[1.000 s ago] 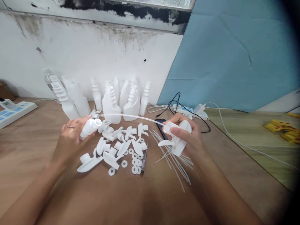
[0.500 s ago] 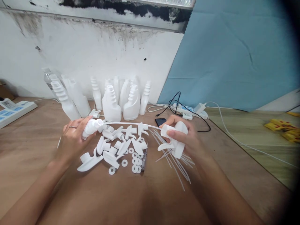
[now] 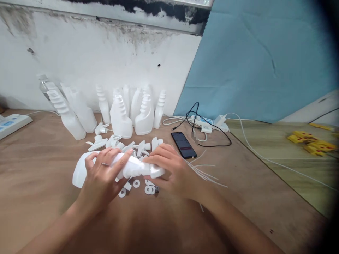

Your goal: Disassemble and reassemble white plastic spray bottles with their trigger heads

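- Beneath both hands we see the wooden table [image 3: 39,197], which stretches out to either side of them.
- Beyond the right hand [image 3: 171,171] and further to its right, a blue sheet [image 3: 265,60] leans against the wall.
- Past the fingertips of both hands, a row of standing bottles [image 3: 120,114] lines the wall, all white and uncapped.
- Between our hands lies the white bottle [image 3: 79,173], on its side just above the table. Its base sticks out beyond the left hand [image 3: 106,176] and its neck points toward the right hand.
- Our left hand is wrapped over the bottle's body, fingers curled around it.
- Our right hand is closed around the spray head [image 3: 158,172] at the bottle's neck. Only its white edge shows under the fingers.
- Just beyond the right hand a phone [image 3: 183,144] lies flat, screen up.
- Ahead of the left hand, near its knuckles, sit loose trigger heads [image 3: 99,143].
- To the right of the right hand, thin tubes [image 3: 209,174] fan out on the wood.
- Directly under the hands, white washers [image 3: 136,183] lie scattered.
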`<state>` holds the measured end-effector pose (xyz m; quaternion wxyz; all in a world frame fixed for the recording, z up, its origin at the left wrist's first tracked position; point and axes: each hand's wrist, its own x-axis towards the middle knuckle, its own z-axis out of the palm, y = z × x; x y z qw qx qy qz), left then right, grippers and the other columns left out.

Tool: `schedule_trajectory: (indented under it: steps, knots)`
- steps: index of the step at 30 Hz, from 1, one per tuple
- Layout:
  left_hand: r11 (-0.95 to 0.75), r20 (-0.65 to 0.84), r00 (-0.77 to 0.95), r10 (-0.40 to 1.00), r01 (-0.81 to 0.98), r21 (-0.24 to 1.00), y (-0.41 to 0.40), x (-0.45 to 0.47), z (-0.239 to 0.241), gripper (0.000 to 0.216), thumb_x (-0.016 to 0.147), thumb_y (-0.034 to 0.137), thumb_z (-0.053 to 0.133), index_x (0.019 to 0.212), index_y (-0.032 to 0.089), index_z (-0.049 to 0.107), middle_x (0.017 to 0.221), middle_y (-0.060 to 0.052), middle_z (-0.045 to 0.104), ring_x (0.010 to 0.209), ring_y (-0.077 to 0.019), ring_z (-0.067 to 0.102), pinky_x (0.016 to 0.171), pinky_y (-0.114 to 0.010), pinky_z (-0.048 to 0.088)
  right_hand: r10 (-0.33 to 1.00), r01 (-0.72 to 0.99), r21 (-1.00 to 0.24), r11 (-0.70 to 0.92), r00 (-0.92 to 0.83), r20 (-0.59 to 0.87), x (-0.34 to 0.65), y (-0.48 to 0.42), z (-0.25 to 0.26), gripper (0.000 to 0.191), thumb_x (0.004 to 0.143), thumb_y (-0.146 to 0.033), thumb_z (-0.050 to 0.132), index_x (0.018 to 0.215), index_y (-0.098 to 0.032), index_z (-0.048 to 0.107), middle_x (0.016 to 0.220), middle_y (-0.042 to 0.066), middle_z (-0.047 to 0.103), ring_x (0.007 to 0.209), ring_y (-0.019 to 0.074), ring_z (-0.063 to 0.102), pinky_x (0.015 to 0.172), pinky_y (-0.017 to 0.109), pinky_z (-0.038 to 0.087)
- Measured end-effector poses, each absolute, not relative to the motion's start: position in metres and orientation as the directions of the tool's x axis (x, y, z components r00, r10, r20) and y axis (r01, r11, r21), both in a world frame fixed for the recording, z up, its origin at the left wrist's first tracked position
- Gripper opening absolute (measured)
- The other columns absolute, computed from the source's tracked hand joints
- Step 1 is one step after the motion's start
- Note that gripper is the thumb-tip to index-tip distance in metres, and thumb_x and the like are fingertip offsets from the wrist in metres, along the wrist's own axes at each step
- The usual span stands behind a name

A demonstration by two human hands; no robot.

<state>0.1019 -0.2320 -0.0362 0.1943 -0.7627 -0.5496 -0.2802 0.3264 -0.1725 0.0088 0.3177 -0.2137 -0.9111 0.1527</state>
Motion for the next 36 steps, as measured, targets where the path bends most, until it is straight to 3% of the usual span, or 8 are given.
schedule_trajectory:
  steps: [5, 6, 10, 12, 16, 22, 30, 36]
  knots:
    - [-0.302, 0.663, 0.249, 0.706, 0.953, -0.037, -0.237, 0.105, -0.028, 0.051, 0.083, 0.028, 0.061, 0.133, 0.028, 0.05, 0.117, -0.014, 0.063, 0.107, -0.033, 0.058, 0.091, -0.048, 0.029, 0.421, 0.256, -0.349, 0.902, -0.708, 0.568, 0.325, -0.171, 0.009, 0.015, 0.081, -0.02, 0.061, 0.096, -0.02, 0.062, 0.09, 0.005, 0.064, 0.088, 0.0208, 0.055, 0.099, 0.044, 0.035]
    - [-0.3, 0.667, 0.253, 0.701, 0.953, -0.046, -0.238, 0.106, -0.028, 0.052, 0.083, 0.028, 0.061, 0.134, 0.029, 0.05, 0.117, -0.014, 0.062, 0.108, -0.0332, 0.057, 0.091, -0.048, 0.029, 0.461, 0.269, -0.394, 0.879, -0.689, 0.559, 0.325, -0.172, 0.009, 0.007, 0.081, -0.025, 0.064, 0.085, -0.019, 0.062, 0.08, 0.003, 0.063, 0.08, 0.0191, 0.055, 0.098, 0.044, 0.035]
    - [-0.288, 0.664, 0.254, 0.703, 0.956, -0.06, -0.24, 0.108, -0.029, 0.054, 0.083, 0.027, 0.062, 0.135, 0.029, 0.049, 0.119, -0.014, 0.062, 0.109, -0.0344, 0.057, 0.091, -0.048, 0.029, 0.777, 0.39, -0.725, 0.568, -0.546, 0.315, 0.318, -0.179, 0.007, 0.041, 0.084, -0.044, 0.062, 0.055, -0.018, 0.049, 0.051, -0.003, 0.048, 0.05, 0.0104, 0.046, 0.06, 0.027, 0.043]
    - [-0.27, 0.645, 0.241, 0.725, 0.961, -0.056, -0.24, 0.108, -0.03, 0.054, 0.083, 0.027, 0.062, 0.135, 0.029, 0.049, 0.12, -0.015, 0.061, 0.11, -0.0349, 0.056, 0.09, -0.048, 0.029, 0.83, 0.399, -0.79, 0.466, -0.507, 0.233, 0.315, -0.182, 0.006, 0.032, 0.085, -0.042, 0.061, 0.066, -0.017, 0.057, 0.056, -0.003, 0.054, 0.051, 0.0103, 0.048, 0.05, 0.023, 0.037]
    - [-0.26, 0.619, 0.205, 0.758, 0.966, -0.002, -0.239, 0.107, -0.032, 0.051, 0.085, 0.033, 0.06, 0.135, 0.027, 0.049, 0.118, -0.015, 0.062, 0.107, -0.0327, 0.057, 0.088, -0.045, 0.029, 0.741, 0.307, -0.716, 0.627, -0.517, 0.428, 0.313, -0.184, 0.003, 0.02, 0.081, -0.032, 0.068, 0.095, -0.019, 0.061, 0.085, 0.001, 0.066, 0.072, 0.0131, 0.058, 0.066, 0.024, 0.043]
    - [-0.268, 0.66, 0.216, 0.72, 0.963, -0.023, -0.237, 0.105, -0.033, 0.05, 0.085, 0.029, 0.061, 0.133, 0.025, 0.052, 0.116, -0.014, 0.063, 0.106, -0.0327, 0.058, 0.088, -0.045, 0.03, 0.668, 0.268, -0.663, 0.699, -0.577, 0.47, 0.318, -0.18, 0.008, 0.022, 0.08, -0.032, 0.071, 0.095, -0.02, 0.062, 0.09, 0.002, 0.066, 0.08, 0.0145, 0.059, 0.073, 0.025, 0.043]
    - [-0.281, 0.643, 0.254, 0.723, 0.958, -0.063, -0.242, 0.11, -0.033, 0.054, 0.081, 0.022, 0.064, 0.134, 0.027, 0.052, 0.115, -0.013, 0.064, 0.106, -0.0324, 0.059, 0.086, -0.046, 0.03, 0.881, 0.383, -0.872, 0.306, -0.461, 0.107, 0.312, -0.187, 0.008, 0.023, 0.079, -0.04, 0.067, 0.08, -0.019, 0.058, 0.062, -0.003, 0.06, 0.052, 0.01, 0.053, 0.049, 0.02, 0.039]
    - [-0.278, 0.641, 0.227, 0.733, 0.96, -0.022, -0.237, 0.108, -0.034, 0.053, 0.081, 0.023, 0.066, 0.132, 0.024, 0.053, 0.113, -0.013, 0.064, 0.105, -0.0311, 0.059, 0.084, -0.044, 0.032, 0.788, 0.241, -0.96, 0.143, -0.614, -0.036, 0.315, -0.185, 0.013, 0.023, 0.082, -0.035, 0.062, 0.093, -0.023, 0.046, 0.068, -0.005, 0.059, 0.056, 0.011, 0.054, 0.051, 0.02, 0.042]
